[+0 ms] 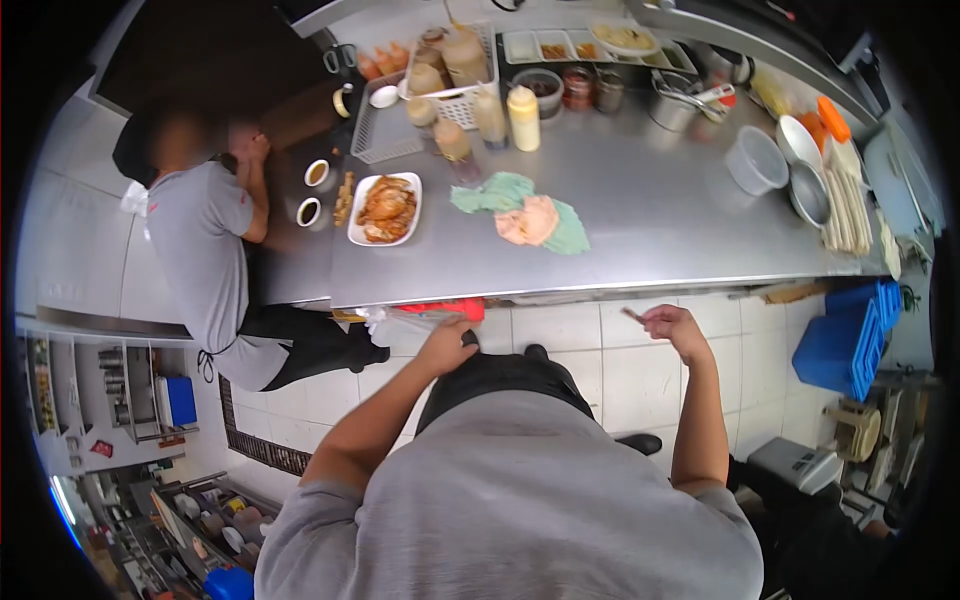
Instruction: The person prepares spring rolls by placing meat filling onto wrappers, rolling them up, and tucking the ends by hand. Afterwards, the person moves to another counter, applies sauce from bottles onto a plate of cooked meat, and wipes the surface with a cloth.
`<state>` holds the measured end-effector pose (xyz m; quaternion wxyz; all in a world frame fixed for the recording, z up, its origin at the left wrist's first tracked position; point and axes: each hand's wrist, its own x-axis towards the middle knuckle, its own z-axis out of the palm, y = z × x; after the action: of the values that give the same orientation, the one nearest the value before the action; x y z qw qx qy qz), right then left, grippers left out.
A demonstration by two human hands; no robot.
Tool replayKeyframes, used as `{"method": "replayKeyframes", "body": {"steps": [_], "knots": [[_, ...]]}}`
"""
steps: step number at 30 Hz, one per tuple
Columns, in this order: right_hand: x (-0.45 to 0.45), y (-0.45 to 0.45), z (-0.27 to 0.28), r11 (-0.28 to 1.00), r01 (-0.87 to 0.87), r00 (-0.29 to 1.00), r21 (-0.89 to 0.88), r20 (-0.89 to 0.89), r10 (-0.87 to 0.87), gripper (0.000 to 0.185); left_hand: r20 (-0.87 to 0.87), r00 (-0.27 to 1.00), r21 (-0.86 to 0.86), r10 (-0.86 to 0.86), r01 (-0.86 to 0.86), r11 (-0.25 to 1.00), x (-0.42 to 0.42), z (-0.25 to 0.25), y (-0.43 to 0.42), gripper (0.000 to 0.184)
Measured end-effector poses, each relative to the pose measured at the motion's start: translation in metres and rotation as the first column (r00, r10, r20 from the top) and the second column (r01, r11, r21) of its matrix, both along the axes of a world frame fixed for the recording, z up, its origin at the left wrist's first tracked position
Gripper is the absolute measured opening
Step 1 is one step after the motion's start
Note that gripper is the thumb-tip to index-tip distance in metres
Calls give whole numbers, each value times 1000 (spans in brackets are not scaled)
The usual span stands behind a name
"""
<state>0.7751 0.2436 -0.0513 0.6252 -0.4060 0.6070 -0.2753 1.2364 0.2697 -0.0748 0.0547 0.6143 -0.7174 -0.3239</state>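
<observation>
My left hand (pixel 447 347) rests at my hip beside the black trousers, its fingers curled; whether anything is inside cannot be seen. My right hand (pixel 677 332) is raised before the counter's front edge, pinching a small brownish piece (pixel 633 316) between its fingertips. On the steel counter (pixel 640 220), a white dish (pixel 412 232) holds browned chicken (pixel 387 209). A green cloth (pixel 570 230) and a pinkish cloth (pixel 527 220) lie crumpled together in the middle.
A co-worker (pixel 205 220) stands at the left near two sauce cups (pixel 308 211). Squeeze bottles (pixel 523 118) and a white basket (pixel 385 145) are at the back. Bowls (pixel 808 193) and folded cloths (pixel 845 210) lie right. A blue bin (pixel 838 350) stands on the floor.
</observation>
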Motion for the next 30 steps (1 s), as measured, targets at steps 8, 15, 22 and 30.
{"method": "replayKeyframes", "body": {"steps": [8,15,22,30], "knots": [[291,-131,109,678,-132,951,-724,-285,-119,6,-690,273,104,671,-879,465,137,31,-93,26],[417,-235,74,696,-338,836,-634,-541,-87,9,-606,231,415,761,-725,550,179,33,-159,44],[414,-208,82,749,-346,806,-566,-588,-72,52,-639,269,417,720,-666,618,196,33,-167,43],[334,-113,71,898,-144,936,-416,-351,-13,54,-606,51,599,794,-628,498,269,97,-154,44]]}}
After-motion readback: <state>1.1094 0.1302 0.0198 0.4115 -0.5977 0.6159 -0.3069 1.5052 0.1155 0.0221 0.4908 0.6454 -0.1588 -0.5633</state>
